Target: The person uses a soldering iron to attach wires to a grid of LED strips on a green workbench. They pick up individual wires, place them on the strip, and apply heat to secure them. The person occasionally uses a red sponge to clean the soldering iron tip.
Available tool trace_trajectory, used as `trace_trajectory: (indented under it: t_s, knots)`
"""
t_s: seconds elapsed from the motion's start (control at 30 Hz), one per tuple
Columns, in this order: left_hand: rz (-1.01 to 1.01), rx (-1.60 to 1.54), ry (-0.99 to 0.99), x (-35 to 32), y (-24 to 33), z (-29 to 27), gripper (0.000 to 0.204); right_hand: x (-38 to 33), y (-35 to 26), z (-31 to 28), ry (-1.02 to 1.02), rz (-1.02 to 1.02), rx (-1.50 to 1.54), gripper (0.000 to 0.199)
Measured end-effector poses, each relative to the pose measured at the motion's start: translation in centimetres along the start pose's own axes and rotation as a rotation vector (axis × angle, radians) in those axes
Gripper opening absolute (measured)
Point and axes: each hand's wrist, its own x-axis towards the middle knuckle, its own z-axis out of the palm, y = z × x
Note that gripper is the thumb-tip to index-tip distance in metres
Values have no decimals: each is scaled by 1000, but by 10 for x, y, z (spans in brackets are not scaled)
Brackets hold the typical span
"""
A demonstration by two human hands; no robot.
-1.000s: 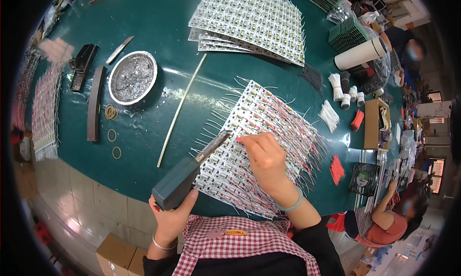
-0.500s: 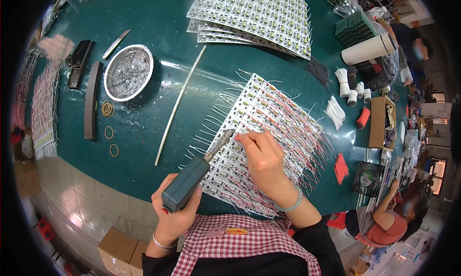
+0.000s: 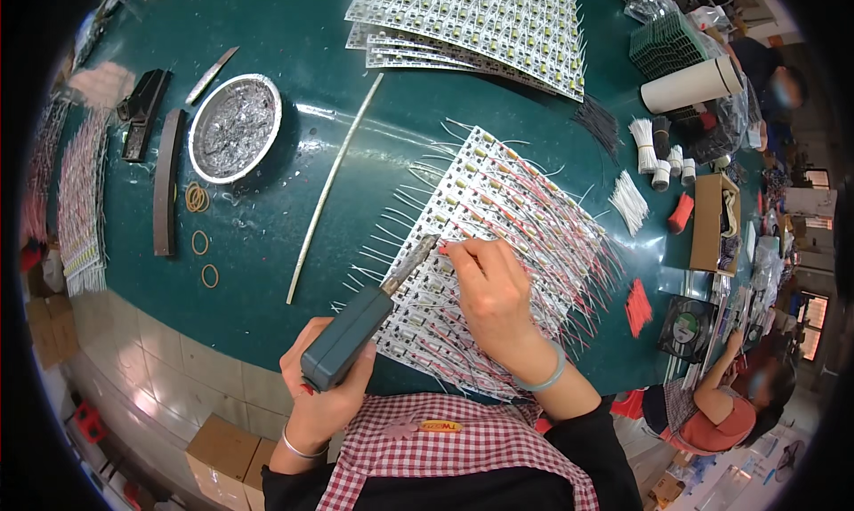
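Note:
My left hand (image 3: 327, 400) is wrapped round the dark green handle of a soldering iron (image 3: 349, 337). Its metal tip rests on or just over a white circuit board panel (image 3: 467, 186), near the panel's left middle. Close beside the tip, my right hand (image 3: 495, 302) pinches the end of a short red wire (image 3: 443, 247), mostly hidden by the fingers. Rows of red and white wires stand out from the panel, fanning to the right, and pale wires stick out along its left edge.
A stack of wired panels (image 3: 480, 31) lies at the back. To the left are a white-rimmed bowl (image 3: 197, 142) of solder scraps, a dark bar (image 3: 166, 184) and rubber bands (image 3: 210, 275). Red wires (image 3: 638, 306) and white wires (image 3: 629, 202) lie right. Co-workers sit beyond.
The view has shifted slightly. Both hands and the soldering iron keep nearly the same place on the panel, with the tip still beside the right fingertips.

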Motion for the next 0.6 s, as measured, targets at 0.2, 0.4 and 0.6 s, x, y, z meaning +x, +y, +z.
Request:
trace_trajectory:
  t_s: [0.2, 0.4, 0.6]
  knots:
    - [25, 28, -8, 0, -2, 1, 15, 0, -1, 1, 7, 8, -7, 31]
    - [43, 63, 0, 2, -2, 3, 13, 1, -2, -2, -41, -5, -24, 28]
    - [79, 92, -1, 3, -1, 1, 12, 1, -1, -2, -40, -11, -24, 29]
